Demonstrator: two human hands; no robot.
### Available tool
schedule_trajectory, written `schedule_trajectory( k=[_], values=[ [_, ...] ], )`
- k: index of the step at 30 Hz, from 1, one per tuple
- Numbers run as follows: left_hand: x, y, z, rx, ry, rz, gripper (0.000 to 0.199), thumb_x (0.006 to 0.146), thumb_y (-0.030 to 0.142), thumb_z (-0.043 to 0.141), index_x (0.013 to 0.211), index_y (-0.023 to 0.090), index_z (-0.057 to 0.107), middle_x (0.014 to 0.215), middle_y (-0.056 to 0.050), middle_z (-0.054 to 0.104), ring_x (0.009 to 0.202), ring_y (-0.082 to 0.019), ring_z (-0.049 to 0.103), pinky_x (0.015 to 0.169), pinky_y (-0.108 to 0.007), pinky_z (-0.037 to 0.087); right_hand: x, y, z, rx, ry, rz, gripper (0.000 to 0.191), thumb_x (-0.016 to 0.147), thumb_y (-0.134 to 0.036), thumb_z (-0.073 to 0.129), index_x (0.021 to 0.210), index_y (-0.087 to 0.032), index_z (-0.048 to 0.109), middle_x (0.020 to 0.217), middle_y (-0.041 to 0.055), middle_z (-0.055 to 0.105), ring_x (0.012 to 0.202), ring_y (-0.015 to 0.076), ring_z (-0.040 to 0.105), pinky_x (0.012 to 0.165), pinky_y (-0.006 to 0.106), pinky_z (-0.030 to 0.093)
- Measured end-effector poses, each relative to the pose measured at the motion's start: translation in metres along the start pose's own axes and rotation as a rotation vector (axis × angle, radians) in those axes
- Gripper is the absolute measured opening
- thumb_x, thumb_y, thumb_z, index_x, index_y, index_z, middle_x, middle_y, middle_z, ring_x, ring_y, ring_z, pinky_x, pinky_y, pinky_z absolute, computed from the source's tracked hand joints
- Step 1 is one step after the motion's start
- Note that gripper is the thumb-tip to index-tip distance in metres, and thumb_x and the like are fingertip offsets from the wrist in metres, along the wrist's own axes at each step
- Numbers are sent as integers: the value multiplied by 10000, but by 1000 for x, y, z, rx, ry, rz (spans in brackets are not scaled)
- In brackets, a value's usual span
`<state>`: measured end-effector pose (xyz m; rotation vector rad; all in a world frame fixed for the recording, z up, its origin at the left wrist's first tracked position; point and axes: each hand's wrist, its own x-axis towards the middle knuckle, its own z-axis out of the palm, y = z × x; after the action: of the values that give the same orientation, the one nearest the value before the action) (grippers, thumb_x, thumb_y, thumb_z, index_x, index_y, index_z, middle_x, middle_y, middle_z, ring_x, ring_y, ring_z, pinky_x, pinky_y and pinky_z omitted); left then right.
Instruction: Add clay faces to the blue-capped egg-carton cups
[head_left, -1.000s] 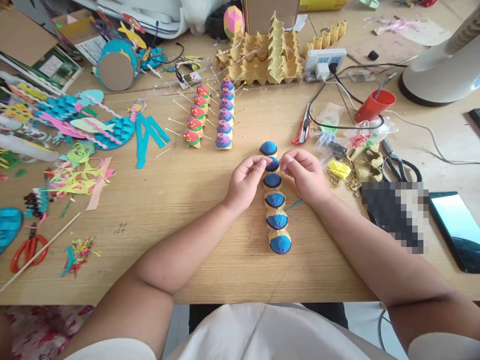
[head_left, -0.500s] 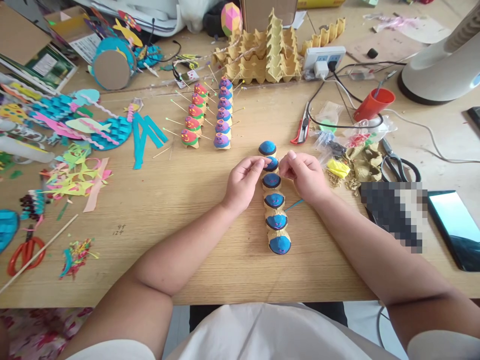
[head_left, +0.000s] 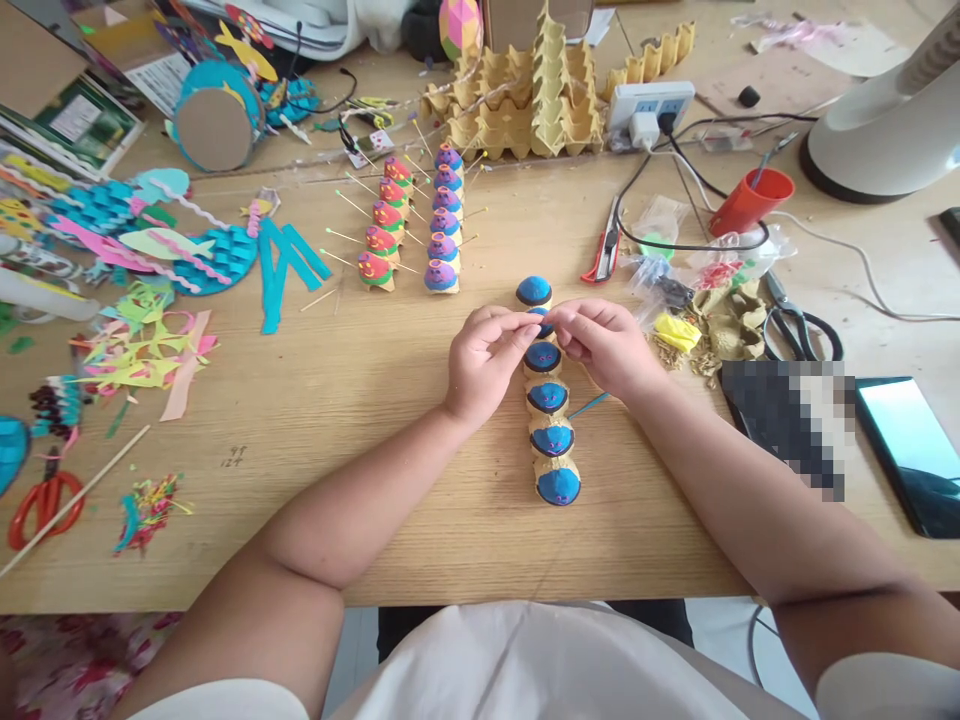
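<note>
A row of egg-carton cups [head_left: 550, 398] with blue domes and dark rims runs away from me on the table; the nearer ones bear small pink marks like faces. Over the second cup from the far end, my left hand [head_left: 487, 360] and my right hand [head_left: 604, 340] meet at the fingertips. Both are closed in a pinch. Whatever lies between their fingers is too small to make out, and they hide most of that cup. A thin blue stick [head_left: 589, 405] lies against the row's right side.
Red-green cups [head_left: 381, 240] and purple-blue cups [head_left: 442, 247] with pins stand behind to the left. On the right lie a utility knife [head_left: 605, 242], yellow clay [head_left: 677, 332], black scissors [head_left: 799, 325] and a phone [head_left: 904, 440]. Paper scraps [head_left: 146, 350] and orange scissors [head_left: 46, 505] are at left.
My hands have come together, the right moving left until the fingertips meet above the second cup. The view has shifted slightly; the row of cups stays in place.
</note>
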<state>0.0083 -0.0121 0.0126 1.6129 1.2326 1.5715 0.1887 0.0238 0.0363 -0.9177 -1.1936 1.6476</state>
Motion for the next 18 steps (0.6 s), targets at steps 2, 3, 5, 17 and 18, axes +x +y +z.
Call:
schedule_trajectory(
  k=[2,3,5,17,18],
  values=[
    [-1,0,-1,89,4,70,254,975,506,750,1048,294,870,967,-38,777,959,-173,705,969,-338,557,-1,4,0,-56,-31,-22,475,734,-614,918,749,-170,748,613,-38,559,540,58,388,491,225,263],
    [-1,0,-2,124,7,103,234,980,489,749,1056,304,872,963,-35,772,958,-172,704,967,-339,554,-1,5,0,-70,-42,-29,481,745,-621,912,742,-169,751,609,-37,560,539,58,386,494,226,265],
    [-1,-1,-3,172,9,154,199,984,453,751,1067,320,873,955,-30,759,948,-170,700,948,-338,548,-2,7,-1,-74,-54,-35,486,742,-626,917,737,-167,757,597,-36,559,530,56,380,491,227,260],
    [-1,1,-3,193,33,171,217,944,477,795,1078,311,841,958,-28,781,906,-185,700,947,-363,552,-2,2,3,-63,-88,-50,486,652,-610,975,796,-180,802,629,-21,651,533,64,433,489,231,310],
    [0,1,-3,191,27,161,229,940,490,796,1073,308,837,955,-29,783,909,-189,698,951,-367,552,-2,1,4,-55,-90,-47,486,641,-604,982,791,-184,791,646,-18,667,540,67,444,494,232,323]
  ],
)
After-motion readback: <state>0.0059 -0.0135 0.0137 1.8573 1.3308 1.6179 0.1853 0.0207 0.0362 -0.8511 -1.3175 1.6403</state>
